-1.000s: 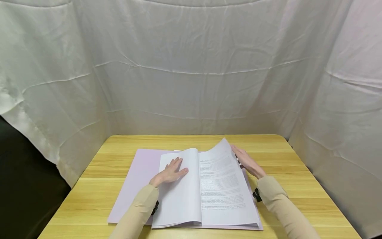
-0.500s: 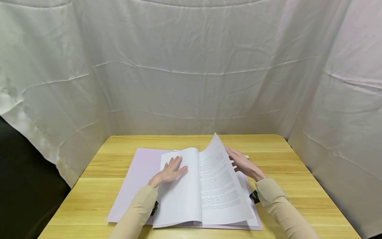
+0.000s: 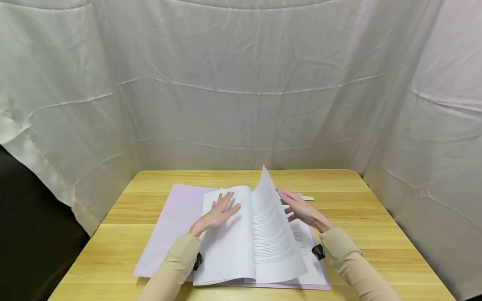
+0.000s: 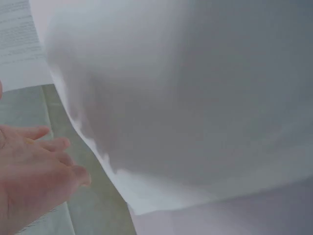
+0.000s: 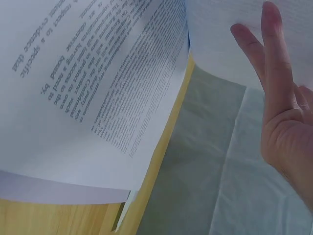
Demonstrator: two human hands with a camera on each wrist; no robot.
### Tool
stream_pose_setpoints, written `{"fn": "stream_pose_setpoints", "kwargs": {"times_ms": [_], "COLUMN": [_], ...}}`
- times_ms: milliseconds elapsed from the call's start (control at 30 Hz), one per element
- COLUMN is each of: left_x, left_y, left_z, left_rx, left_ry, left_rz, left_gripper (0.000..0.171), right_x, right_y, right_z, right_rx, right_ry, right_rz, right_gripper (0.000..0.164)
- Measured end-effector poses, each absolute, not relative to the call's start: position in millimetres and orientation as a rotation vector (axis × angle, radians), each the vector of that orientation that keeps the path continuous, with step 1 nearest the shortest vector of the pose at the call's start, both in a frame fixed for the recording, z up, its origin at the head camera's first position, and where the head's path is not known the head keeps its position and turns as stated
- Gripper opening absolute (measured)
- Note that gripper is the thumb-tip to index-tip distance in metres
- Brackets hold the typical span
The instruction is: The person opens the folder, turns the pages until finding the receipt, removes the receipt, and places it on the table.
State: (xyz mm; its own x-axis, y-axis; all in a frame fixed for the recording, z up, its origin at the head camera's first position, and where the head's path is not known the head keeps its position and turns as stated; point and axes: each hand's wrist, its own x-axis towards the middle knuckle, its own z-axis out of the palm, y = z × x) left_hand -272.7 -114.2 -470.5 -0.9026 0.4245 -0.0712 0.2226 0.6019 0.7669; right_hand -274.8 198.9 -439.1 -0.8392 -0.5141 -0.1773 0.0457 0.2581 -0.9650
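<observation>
A lilac folder (image 3: pixel 169 225) lies spread on the table, holding a stack of printed sheets. My left hand (image 3: pixel 216 215) rests with fingers spread on the blank-looking turned pages (image 3: pixel 226 255) at the left. On the right side, one printed sheet (image 3: pixel 272 238) stands partly raised and curves toward the left, its top corner up. My right hand (image 3: pixel 302 210) is behind the raised edge, fingertips right at the paper. In the right wrist view two extended fingers (image 5: pixel 277 49) lie against a sheet, and another printed page (image 5: pixel 117 93) shows at the left.
The folder sits on a light wooden table (image 3: pixel 116 242). A small pale tab (image 3: pixel 307 198) sticks out past the pages at the upper right. Grey-white curtains (image 3: pixel 241 117) enclose the back and both sides.
The right hand has moved left, swinging the raised sheet further over and uncovering a printed page below. The left hand stays nearly in place, shifting slightly upward.
</observation>
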Motion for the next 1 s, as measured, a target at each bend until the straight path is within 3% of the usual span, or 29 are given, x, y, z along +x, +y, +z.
{"fn": "stream_pose_setpoints", "kwargs": {"times_ms": [567, 1000], "left_x": [-268, -264], "left_y": [-95, -82], "left_z": [-446, -434], "left_rx": [0.452, 0.566], "left_ry": [2.383, 2.276], "left_rz": [1.477, 1.625], "left_gripper": [0.078, 0.081], "right_x": [-263, -259], "right_y": [183, 175], "right_z": [-433, -430], "right_rx": [-0.513, -0.578], "right_ry": [2.033, 1.973], "right_rz": [-1.595, -1.569], "right_gripper": [0.058, 0.056]}}
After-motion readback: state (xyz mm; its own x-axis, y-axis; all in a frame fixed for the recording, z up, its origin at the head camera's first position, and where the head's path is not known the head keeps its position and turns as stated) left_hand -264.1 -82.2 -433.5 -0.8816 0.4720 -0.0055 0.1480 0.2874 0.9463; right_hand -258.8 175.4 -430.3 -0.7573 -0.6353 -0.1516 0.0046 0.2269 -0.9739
